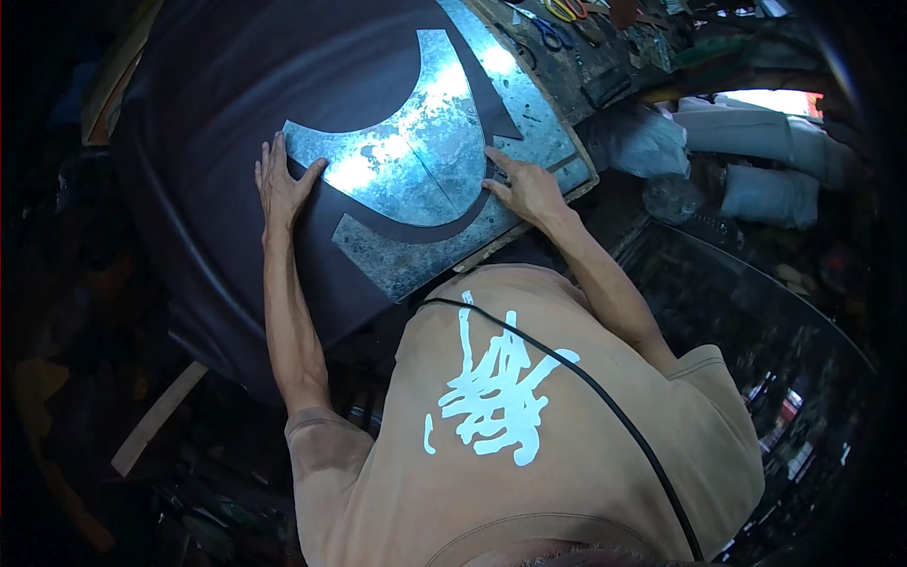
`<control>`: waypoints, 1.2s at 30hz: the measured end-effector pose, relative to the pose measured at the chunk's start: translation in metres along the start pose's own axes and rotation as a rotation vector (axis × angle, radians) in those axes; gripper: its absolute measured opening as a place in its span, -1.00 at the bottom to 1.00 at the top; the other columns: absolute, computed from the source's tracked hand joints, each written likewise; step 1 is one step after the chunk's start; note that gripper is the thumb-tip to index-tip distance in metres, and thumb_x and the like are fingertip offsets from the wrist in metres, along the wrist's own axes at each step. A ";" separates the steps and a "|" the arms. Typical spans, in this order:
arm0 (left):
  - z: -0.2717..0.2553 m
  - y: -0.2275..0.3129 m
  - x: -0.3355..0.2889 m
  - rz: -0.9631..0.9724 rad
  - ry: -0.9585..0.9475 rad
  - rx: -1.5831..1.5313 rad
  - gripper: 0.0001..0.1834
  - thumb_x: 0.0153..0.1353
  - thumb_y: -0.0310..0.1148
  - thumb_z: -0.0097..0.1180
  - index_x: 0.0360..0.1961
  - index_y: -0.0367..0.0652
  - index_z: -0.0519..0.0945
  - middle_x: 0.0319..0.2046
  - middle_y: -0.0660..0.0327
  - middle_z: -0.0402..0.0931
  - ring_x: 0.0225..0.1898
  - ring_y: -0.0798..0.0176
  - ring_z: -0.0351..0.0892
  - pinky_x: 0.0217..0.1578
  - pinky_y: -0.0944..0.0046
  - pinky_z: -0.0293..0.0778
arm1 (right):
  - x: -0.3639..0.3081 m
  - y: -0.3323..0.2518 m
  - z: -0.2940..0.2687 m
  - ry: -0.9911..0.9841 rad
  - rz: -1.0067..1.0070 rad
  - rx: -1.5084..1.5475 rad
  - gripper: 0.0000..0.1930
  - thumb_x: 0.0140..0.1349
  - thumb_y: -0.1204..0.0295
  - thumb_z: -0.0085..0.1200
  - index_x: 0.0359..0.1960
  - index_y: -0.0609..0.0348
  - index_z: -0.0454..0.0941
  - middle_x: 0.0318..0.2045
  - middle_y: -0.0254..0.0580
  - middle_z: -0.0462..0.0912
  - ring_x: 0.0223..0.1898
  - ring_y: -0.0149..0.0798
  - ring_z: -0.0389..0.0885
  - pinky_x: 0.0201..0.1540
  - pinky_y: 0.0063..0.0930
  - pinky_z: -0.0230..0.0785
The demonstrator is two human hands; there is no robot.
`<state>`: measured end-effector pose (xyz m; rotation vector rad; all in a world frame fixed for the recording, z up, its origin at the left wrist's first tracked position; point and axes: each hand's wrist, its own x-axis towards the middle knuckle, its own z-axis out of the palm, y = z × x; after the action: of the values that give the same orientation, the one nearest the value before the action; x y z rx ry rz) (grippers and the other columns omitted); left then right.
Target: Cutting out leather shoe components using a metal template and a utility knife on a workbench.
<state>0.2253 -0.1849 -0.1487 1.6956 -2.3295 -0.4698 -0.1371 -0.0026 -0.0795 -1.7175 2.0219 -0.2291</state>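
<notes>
A shiny curved metal template (406, 151) lies on a large dark brown leather sheet (217, 123) spread over a metal-topped workboard (539, 113). My left hand (279, 184) lies flat, fingers spread, on the template's left tip and the leather beside it. My right hand (524, 184) presses on the template's right edge with fingers pinched; whether it holds a small tool is hidden. Below the template, a curved cut in the leather exposes the metal top (397, 255).
Scissors (553, 28) and other tools lie on a cluttered bench at the top right. White bundles (756, 142) sit at the right. A black cable (586, 378) runs across my orange shirt. A wooden strip (156, 416) lies at lower left.
</notes>
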 end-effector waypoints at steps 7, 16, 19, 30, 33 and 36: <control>-0.007 0.003 -0.004 0.075 -0.027 -0.010 0.11 0.04 0.25 0.25 0.42 -0.26 0.13 0.44 -0.01 0.07 0.50 0.00 -0.09 0.45 -0.02 -0.19 | -0.017 -0.007 0.000 -0.053 0.023 0.042 -0.45 0.26 0.12 0.15 0.27 -0.05 0.41 -0.30 0.20 0.67 -0.20 0.23 0.64 -0.15 -0.01 0.48; -0.002 0.008 -0.025 0.019 0.035 0.028 0.08 0.05 0.18 0.29 0.43 -0.23 0.12 0.46 -0.03 0.02 0.50 -0.10 -0.14 0.43 -0.12 -0.17 | 0.092 0.026 -0.042 0.090 -0.058 0.195 -0.49 0.21 0.17 0.14 0.19 0.03 0.49 -0.13 0.15 0.67 -0.07 0.18 0.63 -0.01 -0.04 0.48; -0.007 0.015 -0.028 -0.036 -0.042 0.041 0.13 0.02 0.28 0.26 0.44 -0.21 0.11 0.46 0.01 0.02 0.51 -0.09 -0.18 0.44 -0.13 -0.21 | 0.177 0.037 -0.055 0.083 -0.089 0.091 -0.42 0.19 0.14 0.19 0.26 -0.04 0.44 -0.13 0.16 0.67 -0.04 0.13 0.64 0.03 -0.07 0.45; -0.022 0.015 -0.024 -0.101 -0.125 0.070 0.19 -0.10 0.34 0.30 0.43 -0.17 0.16 0.46 0.03 0.03 0.51 -0.12 -0.18 0.45 -0.13 -0.23 | 0.249 0.043 -0.061 -0.162 -0.246 0.008 -0.42 0.21 0.10 0.21 0.27 -0.13 0.43 -0.11 0.21 0.67 -0.06 0.03 0.69 0.06 -0.12 0.48; -0.022 0.008 -0.020 -0.048 -0.130 0.080 0.23 -0.14 0.36 0.31 0.43 -0.18 0.15 0.46 0.03 0.03 0.51 -0.14 -0.19 0.44 -0.15 -0.20 | 0.245 0.041 -0.066 -0.249 -0.140 0.015 -0.45 0.22 0.10 0.19 0.25 -0.13 0.45 -0.10 0.22 0.66 -0.02 0.07 0.66 0.09 -0.08 0.46; -0.024 0.012 -0.016 -0.034 -0.168 0.078 0.24 -0.15 0.36 0.31 0.44 -0.17 0.14 0.46 0.03 0.02 0.51 -0.14 -0.19 0.43 -0.16 -0.19 | 0.231 0.053 -0.058 -0.121 -0.221 -0.004 -0.45 0.23 0.09 0.18 0.25 -0.14 0.44 -0.08 0.21 0.66 0.04 0.13 0.62 0.10 -0.04 0.44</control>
<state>0.2283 -0.1698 -0.1218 1.7985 -2.4690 -0.5546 -0.2341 -0.2249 -0.1080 -1.9099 1.7485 -0.1875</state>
